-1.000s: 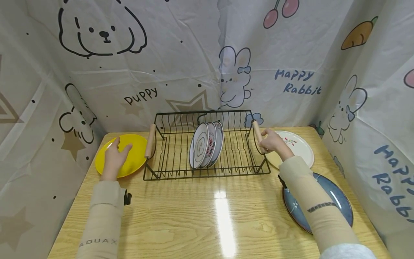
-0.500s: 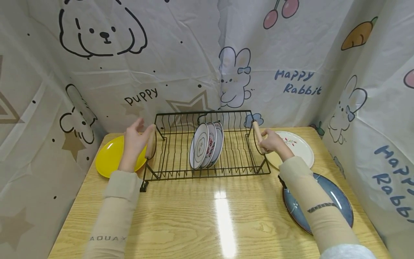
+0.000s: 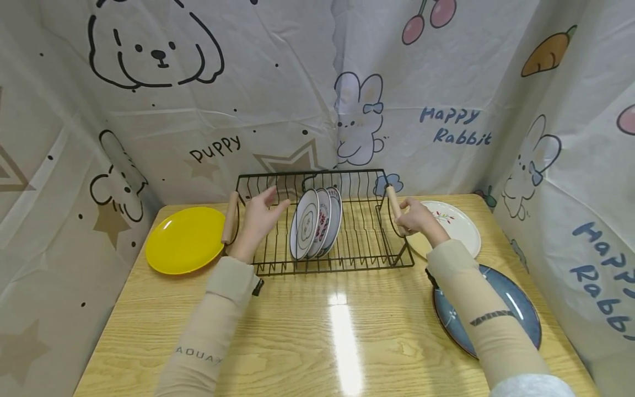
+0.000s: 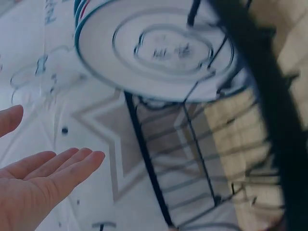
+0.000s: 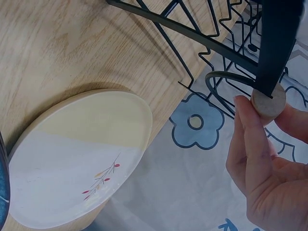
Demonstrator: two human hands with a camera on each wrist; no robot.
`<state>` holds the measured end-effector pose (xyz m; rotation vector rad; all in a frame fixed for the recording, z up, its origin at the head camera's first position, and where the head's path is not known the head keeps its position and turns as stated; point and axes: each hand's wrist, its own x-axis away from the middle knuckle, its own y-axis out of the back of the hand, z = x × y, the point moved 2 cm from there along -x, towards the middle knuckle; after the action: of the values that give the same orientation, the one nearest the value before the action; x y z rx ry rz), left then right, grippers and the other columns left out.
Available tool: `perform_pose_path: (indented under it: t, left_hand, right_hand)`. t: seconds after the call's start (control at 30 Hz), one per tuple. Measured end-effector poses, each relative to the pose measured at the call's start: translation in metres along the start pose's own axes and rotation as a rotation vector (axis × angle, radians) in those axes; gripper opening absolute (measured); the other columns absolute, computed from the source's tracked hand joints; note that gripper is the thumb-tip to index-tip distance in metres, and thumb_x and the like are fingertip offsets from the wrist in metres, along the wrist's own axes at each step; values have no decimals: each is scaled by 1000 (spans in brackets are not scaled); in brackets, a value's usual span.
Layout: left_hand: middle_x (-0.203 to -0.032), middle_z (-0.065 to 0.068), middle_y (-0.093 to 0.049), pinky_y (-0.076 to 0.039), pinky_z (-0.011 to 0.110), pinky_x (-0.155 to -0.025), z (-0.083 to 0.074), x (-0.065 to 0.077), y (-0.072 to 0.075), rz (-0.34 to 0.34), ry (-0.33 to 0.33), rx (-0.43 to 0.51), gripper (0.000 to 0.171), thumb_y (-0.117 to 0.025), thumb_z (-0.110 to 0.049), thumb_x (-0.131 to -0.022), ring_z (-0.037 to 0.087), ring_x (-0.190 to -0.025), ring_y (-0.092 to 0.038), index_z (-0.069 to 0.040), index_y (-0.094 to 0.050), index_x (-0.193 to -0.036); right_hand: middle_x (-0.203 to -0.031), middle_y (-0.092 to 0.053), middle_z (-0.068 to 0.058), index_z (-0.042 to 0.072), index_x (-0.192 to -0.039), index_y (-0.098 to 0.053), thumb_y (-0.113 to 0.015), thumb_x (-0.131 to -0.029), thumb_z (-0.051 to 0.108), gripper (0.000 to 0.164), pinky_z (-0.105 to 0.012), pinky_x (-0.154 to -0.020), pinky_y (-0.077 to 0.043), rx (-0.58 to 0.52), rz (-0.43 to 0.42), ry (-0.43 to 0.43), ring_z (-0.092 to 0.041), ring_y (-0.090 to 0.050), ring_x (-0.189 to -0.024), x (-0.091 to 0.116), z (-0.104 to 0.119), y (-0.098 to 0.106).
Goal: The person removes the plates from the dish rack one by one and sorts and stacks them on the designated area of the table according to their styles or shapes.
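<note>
A black wire dish rack with wooden end handles stands on the table, three plates leaning upright side by side near its middle. My right hand stays at the right end, its fingers and thumb pinching the wooden handle. Over the rack's left part hovers my left hand, thumb apart from straight fingers, holding nothing. It is nearest the leftmost white plate with grey rings. In the left wrist view, that plate is apart from the left hand. The other two plates are partly hidden behind it.
A yellow plate lies left of the rack. At the right lie a white-and-cream plate with a red-berry sprig and a dark blue plate, partly under my right forearm. A printed curtain surrounds the table's back and sides.
My left hand has moved right from above the yellow plate, past the left handle, to over the rack beside the plates. My right hand has kept its grip on the handle.
</note>
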<state>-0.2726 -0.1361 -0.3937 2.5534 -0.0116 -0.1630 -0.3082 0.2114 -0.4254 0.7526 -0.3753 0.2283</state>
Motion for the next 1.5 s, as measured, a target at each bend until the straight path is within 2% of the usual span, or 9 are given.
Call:
perform_pose_path:
  t: [0.33, 0.63, 0.73, 0.8, 0.93, 1.0, 1.2, 1.33, 1.5]
  left_hand:
    - [-134, 21, -44, -41, 40, -95, -3, 0, -47, 116, 62, -17, 58, -58, -26, -88, 34, -119, -45, 3, -39, -135]
    - [-130, 20, -48, -44, 37, -91, -3, 3, -71, 152, 98, -53, 57, -63, -21, -85, 32, -113, -51, 5, -43, -132]
    - [-127, 20, -51, -48, 35, -85, -3, 3, -76, 145, 87, -102, 55, -64, -20, -85, 28, -101, -59, 5, -45, -130]
    - [-124, 21, -53, -51, 32, -74, -3, 4, -79, 147, 83, -118, 53, -64, -19, -85, 22, -80, -62, 5, -46, -129]
    - [-119, 23, -56, -48, 27, -54, -4, 6, -83, 147, 91, -124, 49, -64, -14, -84, 12, -50, -45, 6, -48, -127]
    - [-114, 22, -59, -49, 26, -54, -4, 8, -85, 140, 87, -126, 47, -64, -10, -84, 12, -53, -49, 6, -50, -125]
    - [-105, 21, -63, -52, 33, -75, -4, 11, -90, 98, 43, -168, 37, -62, -3, -83, 26, -89, -62, 6, -56, -118]
    - [-101, 20, -64, -52, 35, -73, -3, 11, -92, 81, 18, -189, 32, -59, 0, -83, 27, -87, -62, 7, -59, -114]
    - [-97, 19, -65, -52, 33, -69, -1, 11, -94, 81, 17, -184, 30, -58, 1, -83, 25, -83, -62, 6, -61, -112]
  right_hand:
    - [-103, -45, -27, -7, -127, -31, -52, -85, 3, 48, -32, -60, -52, -2, -3, 4, -23, -55, -69, -1, -1, 0]
    - [-103, -46, -26, -7, -126, -32, -53, -85, 3, 47, -31, -59, -53, -2, -15, 14, -31, -59, -78, -2, 0, 0]
    - [-102, -47, -27, -7, -126, -33, -53, -85, 3, 47, -30, -58, -52, 6, -21, 17, -28, -59, -75, -1, 0, 0]
    - [-102, -48, -26, -6, -125, -34, -53, -84, 3, 46, -29, -57, -52, 8, -26, 15, -25, -58, -72, -1, -1, 0]
    - [-102, -47, -27, -7, -125, -34, -53, -84, 2, 47, -28, -56, -51, 6, -26, 22, -23, -56, -69, -1, -1, 1]
    - [-102, -47, -27, -7, -125, -34, -53, -84, 2, 47, -28, -56, -51, 5, -25, 21, -23, -56, -69, -1, 0, 1]
    - [-105, -47, -28, -6, -126, -34, -53, -84, 3, 47, -34, -62, -53, 4, -22, 13, -24, -57, -71, -2, 0, 0]
    - [-105, -46, -27, -6, -126, -34, -53, -84, 4, 47, -41, -70, -53, 0, -20, 11, -24, -56, -71, -2, 0, 0]
    - [-105, -46, -27, -6, -125, -34, -53, -84, 4, 46, -37, -65, -53, 3, -18, 13, -23, -56, -71, -2, 0, 0]
